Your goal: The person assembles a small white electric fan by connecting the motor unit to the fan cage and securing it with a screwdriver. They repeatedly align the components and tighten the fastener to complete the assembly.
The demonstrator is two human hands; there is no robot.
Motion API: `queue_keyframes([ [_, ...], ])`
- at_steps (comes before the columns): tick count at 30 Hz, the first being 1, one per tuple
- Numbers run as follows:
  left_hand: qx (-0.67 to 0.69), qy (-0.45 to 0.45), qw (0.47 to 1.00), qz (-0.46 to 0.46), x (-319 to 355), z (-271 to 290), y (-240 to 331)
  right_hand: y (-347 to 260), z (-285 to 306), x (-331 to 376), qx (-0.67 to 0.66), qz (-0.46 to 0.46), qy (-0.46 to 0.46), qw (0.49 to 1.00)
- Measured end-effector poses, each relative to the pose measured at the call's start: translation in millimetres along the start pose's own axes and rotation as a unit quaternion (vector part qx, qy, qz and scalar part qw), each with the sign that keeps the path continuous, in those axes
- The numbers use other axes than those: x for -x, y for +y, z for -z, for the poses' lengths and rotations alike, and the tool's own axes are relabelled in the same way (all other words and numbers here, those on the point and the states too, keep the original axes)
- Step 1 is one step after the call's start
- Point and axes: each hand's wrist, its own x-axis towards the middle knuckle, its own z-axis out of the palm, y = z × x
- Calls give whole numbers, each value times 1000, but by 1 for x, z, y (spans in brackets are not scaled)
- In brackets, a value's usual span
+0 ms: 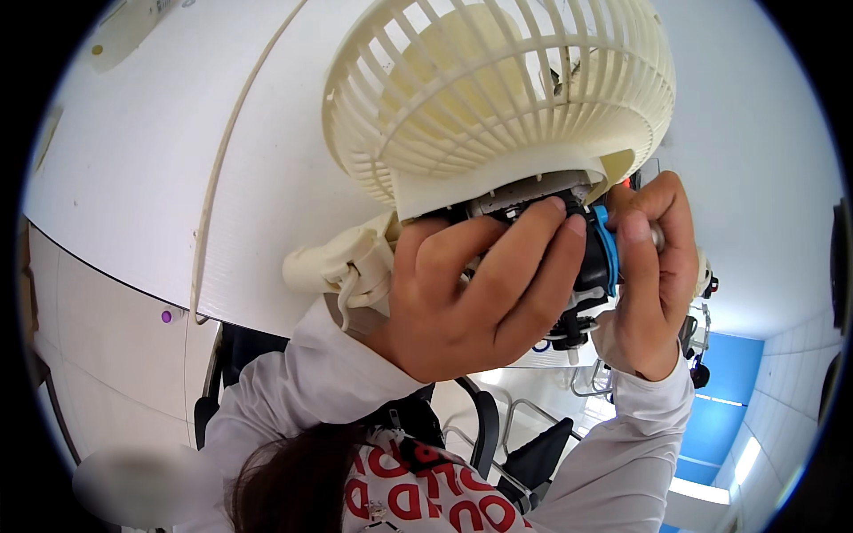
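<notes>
A cream electric fan (498,98) lies on the white table with its slatted cage toward the far side. Its rear housing is off, so the dark motor assembly (591,271) shows below the cage. My left hand (489,293) is closed round this motor, fingers laid across its top. At the motor's right side, beside a blue curved band (606,249), my right hand (657,266) pinches with thumb and fingers. A small round metal end (657,237) shows between those fingers; the rest of that piece is hidden.
The fan's cream jointed neck (342,266) juts left, by my left wrist. A beige cord (233,133) runs along the white table (133,204) to its near edge. Black chairs (538,453) stand below. A pale object (124,35) lies at the far left.
</notes>
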Motion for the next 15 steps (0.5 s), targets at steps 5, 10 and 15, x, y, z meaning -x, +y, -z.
queue_keyframes([
  [5,-4,8,1000,0,-1,4,-2,8,-1,-2,-26,54,-15,998],
  [10,-12,15,1000,11,-6,1,2,5,3,-11,33,65,-22,997],
  [15,-14,20,999,30,-10,-2,4,-1,4,-19,39,40,-29,998],
])
